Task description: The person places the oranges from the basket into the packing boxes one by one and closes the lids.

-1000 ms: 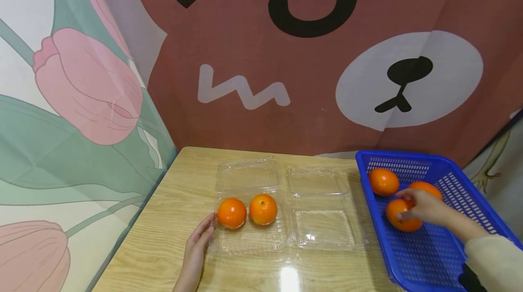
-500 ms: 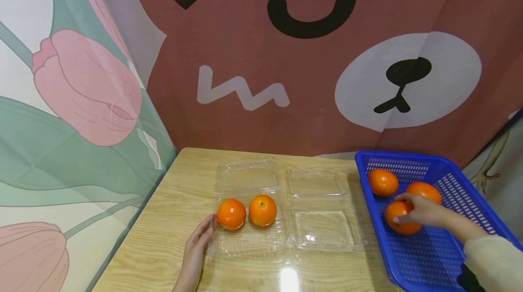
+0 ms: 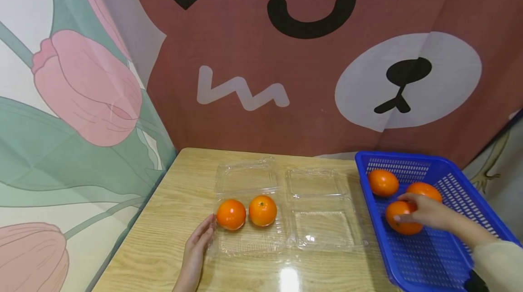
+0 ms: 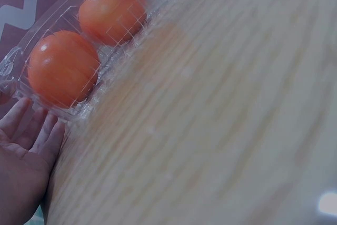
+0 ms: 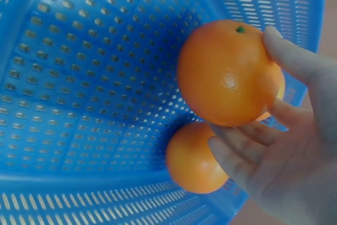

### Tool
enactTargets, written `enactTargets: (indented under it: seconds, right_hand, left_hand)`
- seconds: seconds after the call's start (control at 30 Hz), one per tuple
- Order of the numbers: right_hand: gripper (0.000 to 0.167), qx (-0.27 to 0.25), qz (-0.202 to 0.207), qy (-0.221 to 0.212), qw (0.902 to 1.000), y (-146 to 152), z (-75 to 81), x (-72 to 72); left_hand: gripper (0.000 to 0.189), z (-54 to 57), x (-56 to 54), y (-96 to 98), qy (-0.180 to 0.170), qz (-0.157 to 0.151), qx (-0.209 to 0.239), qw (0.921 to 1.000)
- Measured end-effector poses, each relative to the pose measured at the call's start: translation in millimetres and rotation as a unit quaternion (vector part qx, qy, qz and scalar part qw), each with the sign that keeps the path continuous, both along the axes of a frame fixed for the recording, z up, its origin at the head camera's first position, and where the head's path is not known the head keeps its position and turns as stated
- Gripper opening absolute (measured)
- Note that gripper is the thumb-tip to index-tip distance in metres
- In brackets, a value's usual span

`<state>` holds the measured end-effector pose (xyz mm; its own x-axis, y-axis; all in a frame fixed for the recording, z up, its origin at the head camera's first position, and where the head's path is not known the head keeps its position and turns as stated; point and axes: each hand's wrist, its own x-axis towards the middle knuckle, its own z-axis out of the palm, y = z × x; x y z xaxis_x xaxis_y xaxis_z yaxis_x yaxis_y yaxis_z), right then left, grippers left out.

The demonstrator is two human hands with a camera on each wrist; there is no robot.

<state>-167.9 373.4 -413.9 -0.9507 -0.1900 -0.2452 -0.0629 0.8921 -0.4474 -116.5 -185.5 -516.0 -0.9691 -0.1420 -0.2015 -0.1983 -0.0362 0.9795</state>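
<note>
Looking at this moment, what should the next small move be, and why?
I'd probably lift the gripped orange clear of the basket: the right hand has hold of it, while the left hand is at the edge of the open left box, which holds two oranges with bare room in front of them.

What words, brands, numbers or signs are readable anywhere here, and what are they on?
None: no readable text shows on the oranges, the clear containers, the blue basket or the printed backdrop. The pale zigzag looks slightly letter-like, but appears to be part of the animal picture.
</note>
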Motion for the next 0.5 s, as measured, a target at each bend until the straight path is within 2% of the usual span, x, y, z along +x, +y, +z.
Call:
enactTargets:
  seconds: [0.43,0.5]
  right_hand:
    - [0.071,0.013,-0.01,0.048,0.9987,-14,31.6,18.8]
    - [0.071,0.013,-0.011,0.065,0.9977,-17,34.9,22.2]
  left_hand:
    - [0.058,-1.3,-0.6,-0.6,0.004,0.0,0.002,1.0]
    - [0.057,-1.7,-0.6,-0.8,0.007,0.0,0.005,1.0]
